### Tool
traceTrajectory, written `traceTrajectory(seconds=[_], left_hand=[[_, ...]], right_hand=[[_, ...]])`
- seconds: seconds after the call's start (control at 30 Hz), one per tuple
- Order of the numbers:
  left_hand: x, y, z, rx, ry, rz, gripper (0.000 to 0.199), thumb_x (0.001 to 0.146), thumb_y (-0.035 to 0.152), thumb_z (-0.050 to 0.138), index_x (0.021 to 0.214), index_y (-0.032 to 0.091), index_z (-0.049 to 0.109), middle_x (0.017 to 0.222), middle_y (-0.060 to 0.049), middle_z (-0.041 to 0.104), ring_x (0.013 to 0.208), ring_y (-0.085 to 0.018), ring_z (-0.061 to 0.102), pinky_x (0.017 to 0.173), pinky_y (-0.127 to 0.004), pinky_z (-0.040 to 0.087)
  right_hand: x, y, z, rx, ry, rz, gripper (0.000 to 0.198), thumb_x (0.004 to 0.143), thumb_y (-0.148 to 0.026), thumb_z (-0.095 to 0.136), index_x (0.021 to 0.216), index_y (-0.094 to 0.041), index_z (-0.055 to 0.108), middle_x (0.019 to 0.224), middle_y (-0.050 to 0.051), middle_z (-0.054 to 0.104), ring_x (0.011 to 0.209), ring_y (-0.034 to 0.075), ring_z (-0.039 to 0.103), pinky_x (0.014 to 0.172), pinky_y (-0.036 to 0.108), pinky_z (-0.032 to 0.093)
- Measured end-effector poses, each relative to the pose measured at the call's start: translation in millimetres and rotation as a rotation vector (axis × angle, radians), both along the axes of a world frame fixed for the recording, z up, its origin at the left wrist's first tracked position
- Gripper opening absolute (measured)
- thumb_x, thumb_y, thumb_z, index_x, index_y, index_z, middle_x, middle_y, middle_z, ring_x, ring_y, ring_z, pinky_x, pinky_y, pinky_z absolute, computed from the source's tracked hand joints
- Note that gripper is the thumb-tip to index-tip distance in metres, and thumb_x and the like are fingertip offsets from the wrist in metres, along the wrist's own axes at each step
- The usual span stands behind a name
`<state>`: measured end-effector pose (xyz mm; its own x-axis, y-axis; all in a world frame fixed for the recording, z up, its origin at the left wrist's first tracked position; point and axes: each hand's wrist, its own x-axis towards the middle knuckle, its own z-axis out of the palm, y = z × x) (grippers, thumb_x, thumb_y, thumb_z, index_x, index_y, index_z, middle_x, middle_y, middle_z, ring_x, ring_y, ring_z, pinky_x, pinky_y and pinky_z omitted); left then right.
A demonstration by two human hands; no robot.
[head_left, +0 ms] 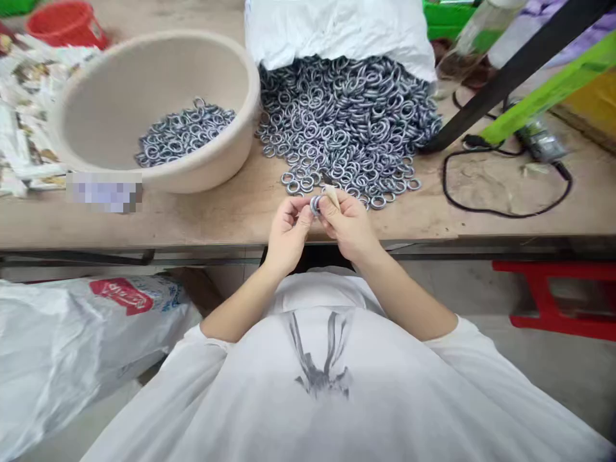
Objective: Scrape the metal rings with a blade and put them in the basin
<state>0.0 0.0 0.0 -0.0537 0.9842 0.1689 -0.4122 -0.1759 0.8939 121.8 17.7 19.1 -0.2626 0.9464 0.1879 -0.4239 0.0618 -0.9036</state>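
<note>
A grey metallic-looking ring is pinched in the fingers of my left hand, just above the table's front edge. My right hand meets it there, thumb against the ring. Its fingers are closed around a small knife with a pale handle and a short dark tip pointing away from me. Most of that handle is hidden by the fingers. Right beyond both hands spreads a large heap of similar rings, spilling from a white sack.
A big beige basin at the left holds more rings. White scraps and a red basket lie beyond it. To the right are a black post, a green bar and a looped cable. A red stool stands below.
</note>
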Motion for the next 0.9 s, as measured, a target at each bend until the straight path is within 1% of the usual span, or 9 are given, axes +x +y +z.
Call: traceTrajectory(seconds=[0.1,0.23,0.4,0.5,0.57,0.63,0.7,0.8,0.9], left_hand=[[-0.8,-0.8,1.0,-0.06,0.027,-0.051,0.041,0.086,0.053,0.07,0.11,0.02,0.068,0.079,-0.002,0.061,0.057,-0.005,0.047,0.056,-0.018,0.043],[-2.1,-2.5,-0.2,-0.118,0.052,-0.141,0.052,0.088,0.058,0.065,0.123,0.02,0.068,0.067,0.001,0.054,0.044,-0.005,0.034,0.042,-0.02,0.032],[-2.7,-3.9,1.4,-0.14,0.028,-0.126,0.046,0.083,0.055,0.072,0.108,0.016,0.07,0.062,0.003,0.051,0.043,-0.005,0.035,0.041,-0.021,0.035],[-2.9,-4.8,4.9,-0.184,-0.02,-0.132,0.043,0.08,0.055,0.075,0.089,0.015,0.062,0.061,0.004,0.047,0.042,-0.004,0.033,0.039,-0.019,0.03],[-3.1,-5.5,6.5,-0.213,-0.038,-0.164,0.045,0.079,0.055,0.076,0.083,0.015,0.055,0.058,0.006,0.042,0.041,-0.004,0.031,0.039,-0.018,0.028],[-3.0,-6.3,7.2,-0.219,-0.03,-0.19,0.046,0.081,0.056,0.074,0.083,0.015,0.053,0.059,0.006,0.043,0.041,-0.003,0.032,0.038,-0.019,0.028],[-2.9,-7.6,7.5,-0.215,0.004,-0.206,0.048,0.081,0.059,0.072,0.086,0.016,0.053,0.061,0.005,0.046,0.04,-0.004,0.033,0.037,-0.02,0.026],[-3.7,-10.5,7.9,-0.196,0.054,-0.274,0.055,0.077,0.066,0.072,0.09,0.016,0.053,0.061,0.004,0.047,0.04,-0.004,0.033,0.037,-0.02,0.024],[-6.8,-13.1,6.6,-0.175,0.07,-0.387,0.053,0.083,0.065,0.067,0.085,0.015,0.052,0.064,0.003,0.048,0.043,-0.004,0.034,0.039,-0.02,0.025]], right_hand=[[-3.3,-2.6,-5.6,0.031,-0.104,-0.05,0.044,0.091,-0.058,0.078,0.088,-0.017,0.061,0.068,-0.003,0.046,0.054,0.01,0.037,0.049,0.022,0.031],[-6.6,-2.7,-13.1,0.122,-0.155,-0.192,0.044,0.09,-0.057,0.079,0.094,-0.019,0.058,0.081,0.0,0.056,0.071,0.014,0.053,0.063,0.023,0.045],[-7.4,-3.4,-18.1,0.136,-0.179,-0.294,0.053,0.084,-0.061,0.083,0.092,-0.023,0.047,0.083,-0.001,0.058,0.074,0.017,0.058,0.066,0.026,0.05],[-5.5,-7.3,-16.9,0.214,-0.288,-0.356,0.048,0.088,-0.063,0.078,0.101,-0.023,0.054,0.083,0.0,0.057,0.069,0.017,0.056,0.06,0.028,0.047],[-3.4,-10.4,-14.9,0.289,-0.362,-0.373,0.044,0.094,-0.063,0.071,0.107,-0.022,0.061,0.089,0.003,0.06,0.074,0.018,0.058,0.066,0.03,0.05],[-1.1,-12.5,-12.7,0.3,-0.373,-0.308,0.042,0.099,-0.062,0.064,0.105,-0.02,0.066,0.093,0.004,0.061,0.081,0.02,0.06,0.071,0.031,0.054],[1.2,-12.5,-11.1,0.246,-0.324,-0.196,0.041,0.098,-0.061,0.067,0.102,-0.02,0.067,0.093,0.004,0.062,0.079,0.019,0.06,0.066,0.028,0.055],[4.2,-8.4,-9.3,0.126,-0.243,-0.075,0.045,0.085,-0.061,0.081,0.093,-0.02,0.066,0.08,0.001,0.06,0.064,0.016,0.056,0.051,0.023,0.052],[7.0,-3.6,-6.3,0.015,-0.161,0.015,0.052,0.082,-0.066,0.082,0.08,-0.019,0.06,0.066,-0.002,0.056,0.052,0.014,0.052,0.045,0.023,0.047]])
